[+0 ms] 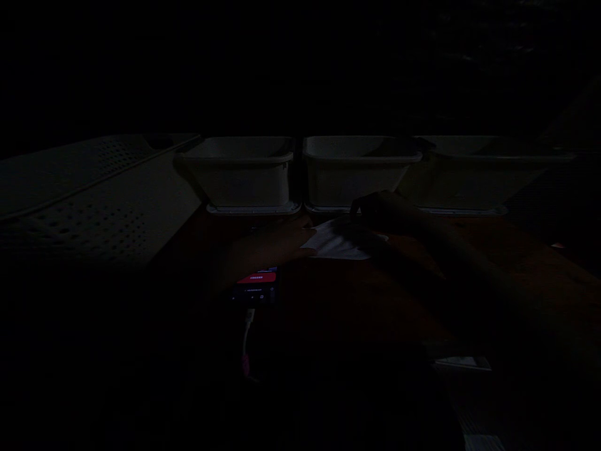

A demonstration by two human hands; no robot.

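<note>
The picture is very dark. A thin white sheet [335,241], cloth or paper, lies creased on the brown tabletop. My left hand [286,241] reaches in from the left, its thumb and fingers closed on the sheet's left edge. Over the far edge of the sheet, my right hand [378,210] is bent at the wrist with its fingers curled downward and closed; what they hold, if anything, is hidden. A lit phone [258,291] lies partly beneath my left forearm, with a white cable [246,332] at its near end.
Three pale tubs stand in a row behind my hands: a left tub [246,181], a middle tub [347,178] and a right tub [460,181]. A large pale perforated basket [154,200] is at left. Something flat and pale [462,362] lies at lower right.
</note>
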